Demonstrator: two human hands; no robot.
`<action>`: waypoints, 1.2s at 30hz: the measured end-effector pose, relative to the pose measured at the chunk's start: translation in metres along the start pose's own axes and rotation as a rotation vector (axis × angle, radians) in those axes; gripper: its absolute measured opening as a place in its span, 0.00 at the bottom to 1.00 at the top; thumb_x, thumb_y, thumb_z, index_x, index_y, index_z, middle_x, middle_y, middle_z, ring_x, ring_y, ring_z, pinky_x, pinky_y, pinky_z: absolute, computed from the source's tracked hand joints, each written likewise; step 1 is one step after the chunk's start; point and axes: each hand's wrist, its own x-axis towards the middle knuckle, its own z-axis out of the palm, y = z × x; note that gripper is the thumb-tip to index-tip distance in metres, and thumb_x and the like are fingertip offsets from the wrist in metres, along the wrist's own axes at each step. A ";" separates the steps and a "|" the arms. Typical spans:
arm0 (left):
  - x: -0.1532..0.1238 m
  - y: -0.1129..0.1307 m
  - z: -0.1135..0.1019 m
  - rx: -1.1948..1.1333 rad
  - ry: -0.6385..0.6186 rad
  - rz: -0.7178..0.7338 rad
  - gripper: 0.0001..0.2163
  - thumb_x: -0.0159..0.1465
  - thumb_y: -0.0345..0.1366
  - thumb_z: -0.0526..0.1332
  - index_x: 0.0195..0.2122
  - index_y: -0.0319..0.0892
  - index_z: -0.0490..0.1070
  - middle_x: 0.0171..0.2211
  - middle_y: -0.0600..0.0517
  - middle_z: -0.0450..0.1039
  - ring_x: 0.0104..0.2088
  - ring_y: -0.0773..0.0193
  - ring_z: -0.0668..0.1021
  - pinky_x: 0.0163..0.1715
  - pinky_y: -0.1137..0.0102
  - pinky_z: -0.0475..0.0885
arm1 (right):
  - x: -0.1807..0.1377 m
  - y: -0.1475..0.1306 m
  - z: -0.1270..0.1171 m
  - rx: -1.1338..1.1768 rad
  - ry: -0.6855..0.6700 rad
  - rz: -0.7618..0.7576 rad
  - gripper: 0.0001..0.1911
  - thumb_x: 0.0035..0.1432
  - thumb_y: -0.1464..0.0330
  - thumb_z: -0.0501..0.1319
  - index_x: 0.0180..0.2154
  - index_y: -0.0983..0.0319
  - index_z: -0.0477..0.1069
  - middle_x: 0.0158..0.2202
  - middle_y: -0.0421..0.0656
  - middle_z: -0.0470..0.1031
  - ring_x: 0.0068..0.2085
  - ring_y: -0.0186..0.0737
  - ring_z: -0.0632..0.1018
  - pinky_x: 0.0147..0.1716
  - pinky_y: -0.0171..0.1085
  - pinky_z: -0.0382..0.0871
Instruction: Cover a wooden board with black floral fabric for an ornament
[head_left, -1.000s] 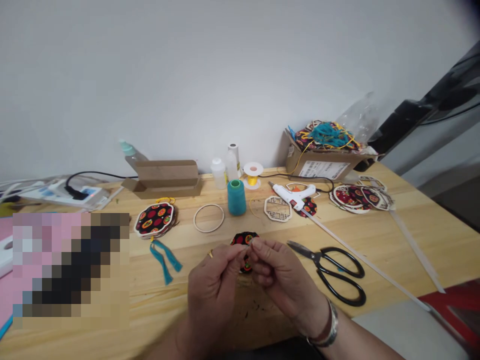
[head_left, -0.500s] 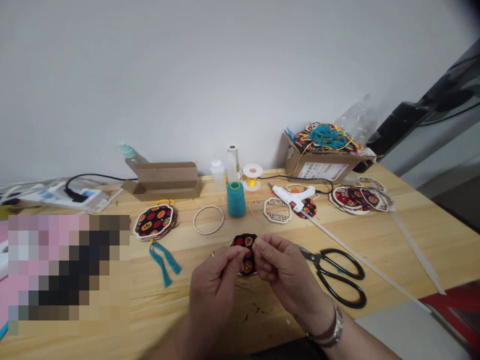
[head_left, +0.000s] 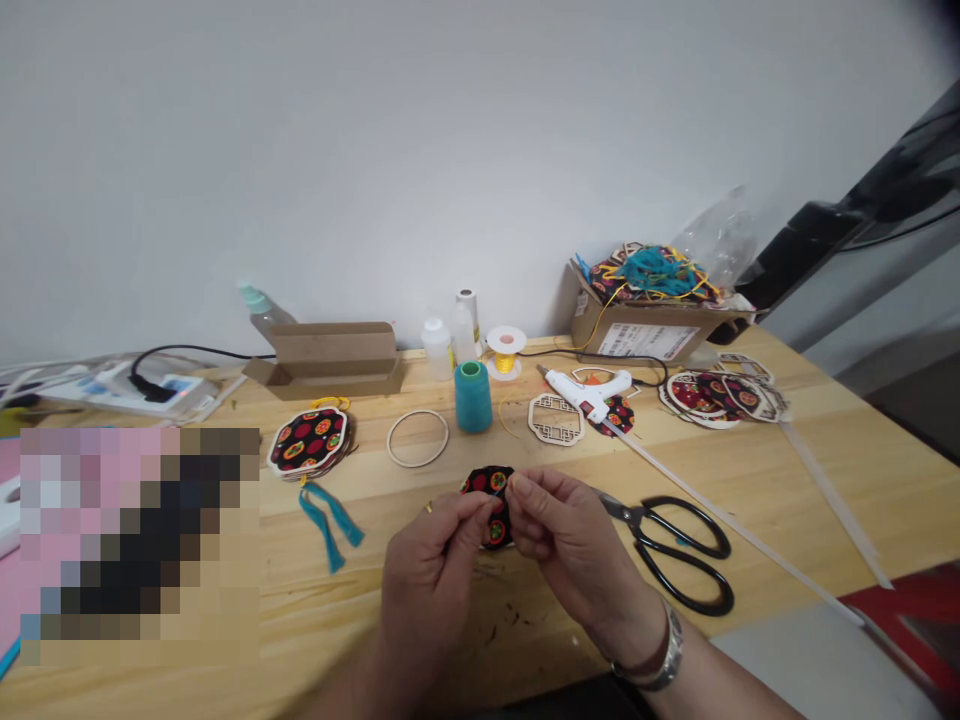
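Note:
Both hands meet low in the middle of the wooden table (head_left: pixel 787 470). My left hand (head_left: pixel 435 580) and my right hand (head_left: pixel 566 545) are closed in pinches, fingertips almost touching, over a small black fabric piece with red and orange flowers (head_left: pixel 491 492). What exactly the fingertips pinch is too small to make out; a thin thread may run between them. A watch sits on my right wrist.
Black scissors (head_left: pixel 671 545) lie right of my hands, with a long wooden strip (head_left: pixel 735 525) behind them. Behind are a teal thread spool (head_left: pixel 473 396), wooden ring (head_left: pixel 418 437), lattice cutout (head_left: pixel 556 417), glue gun (head_left: pixel 589 388), finished ornament with teal tassel (head_left: pixel 311 442), cardboard boxes (head_left: pixel 645 325).
The hands stay together at the fabric piece and have only shifted slightly; the fingertips have drawn a little closer over it.

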 end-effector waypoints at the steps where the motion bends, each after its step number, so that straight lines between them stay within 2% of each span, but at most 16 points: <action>1: 0.000 0.000 0.000 -0.004 0.001 -0.002 0.07 0.59 0.30 0.58 0.32 0.44 0.76 0.26 0.57 0.76 0.26 0.70 0.75 0.27 0.79 0.69 | 0.001 0.000 0.000 0.000 0.006 -0.005 0.10 0.49 0.67 0.66 0.23 0.65 0.69 0.16 0.32 0.57 0.18 0.23 0.56 0.16 0.24 0.52; 4: 0.002 0.003 0.000 -0.009 0.004 -0.041 0.07 0.59 0.31 0.59 0.31 0.44 0.77 0.25 0.56 0.77 0.26 0.68 0.76 0.27 0.78 0.69 | 0.002 0.000 0.000 -0.016 0.033 -0.023 0.09 0.47 0.67 0.66 0.24 0.65 0.70 0.16 0.33 0.59 0.17 0.23 0.57 0.16 0.25 0.54; 7: 0.004 0.006 -0.002 -0.043 0.040 -0.133 0.06 0.58 0.33 0.60 0.31 0.44 0.77 0.28 0.55 0.77 0.31 0.65 0.77 0.31 0.76 0.71 | 0.002 -0.001 0.001 -0.133 0.071 -0.080 0.07 0.46 0.66 0.66 0.24 0.63 0.72 0.18 0.36 0.66 0.19 0.26 0.63 0.19 0.28 0.60; 9: 0.005 0.008 -0.004 -0.102 0.069 -0.213 0.06 0.57 0.34 0.60 0.33 0.44 0.77 0.28 0.54 0.77 0.34 0.64 0.77 0.34 0.75 0.71 | 0.001 -0.002 0.002 -0.305 0.082 -0.191 0.05 0.45 0.68 0.66 0.23 0.62 0.74 0.21 0.38 0.69 0.23 0.30 0.68 0.24 0.32 0.64; 12: 0.006 0.009 -0.004 -0.216 0.053 -0.326 0.06 0.57 0.36 0.61 0.33 0.43 0.77 0.21 0.55 0.73 0.33 0.63 0.77 0.34 0.74 0.71 | -0.001 -0.002 0.004 -0.531 0.087 -0.378 0.03 0.43 0.72 0.66 0.21 0.60 0.76 0.24 0.39 0.68 0.28 0.33 0.70 0.28 0.34 0.65; 15: 0.005 0.007 -0.003 -0.304 -0.010 -0.381 0.06 0.56 0.36 0.61 0.31 0.42 0.76 0.20 0.56 0.71 0.30 0.64 0.75 0.32 0.74 0.70 | -0.001 0.000 0.006 -0.613 0.093 -0.441 0.05 0.43 0.73 0.66 0.22 0.58 0.77 0.23 0.38 0.66 0.28 0.33 0.69 0.27 0.33 0.64; 18: 0.004 0.005 -0.002 -0.332 -0.051 -0.400 0.06 0.57 0.37 0.61 0.27 0.41 0.74 0.22 0.56 0.71 0.27 0.67 0.72 0.29 0.75 0.67 | 0.000 0.001 0.007 -0.648 0.088 -0.434 0.05 0.44 0.73 0.66 0.21 0.58 0.77 0.23 0.38 0.65 0.27 0.33 0.68 0.26 0.34 0.63; 21: 0.002 0.003 -0.002 -0.354 -0.072 -0.405 0.09 0.58 0.37 0.60 0.23 0.39 0.71 0.19 0.56 0.67 0.24 0.69 0.69 0.26 0.77 0.64 | 0.001 0.001 0.007 -0.660 0.082 -0.409 0.05 0.45 0.73 0.65 0.21 0.59 0.76 0.22 0.38 0.66 0.27 0.33 0.68 0.26 0.34 0.63; 26: 0.000 -0.001 -0.002 -0.329 -0.078 -0.412 0.10 0.58 0.39 0.59 0.23 0.39 0.69 0.19 0.57 0.63 0.22 0.71 0.64 0.22 0.77 0.59 | 0.001 0.000 0.006 -0.638 0.092 -0.389 0.03 0.45 0.72 0.65 0.21 0.60 0.76 0.23 0.39 0.68 0.27 0.33 0.69 0.27 0.33 0.63; 32: -0.001 -0.002 -0.001 -0.298 -0.058 -0.390 0.09 0.58 0.39 0.59 0.24 0.40 0.70 0.19 0.57 0.64 0.22 0.70 0.65 0.22 0.77 0.60 | 0.003 0.001 0.002 -0.576 0.122 -0.305 0.04 0.46 0.70 0.65 0.22 0.62 0.74 0.23 0.38 0.68 0.26 0.31 0.69 0.26 0.32 0.62; 36: 0.001 0.004 -0.002 -0.258 -0.055 -0.343 0.09 0.58 0.37 0.59 0.23 0.40 0.72 0.20 0.55 0.70 0.25 0.67 0.71 0.27 0.75 0.66 | 0.003 0.000 0.003 -0.545 0.117 -0.294 0.05 0.47 0.69 0.64 0.21 0.63 0.74 0.21 0.37 0.68 0.24 0.30 0.68 0.25 0.32 0.62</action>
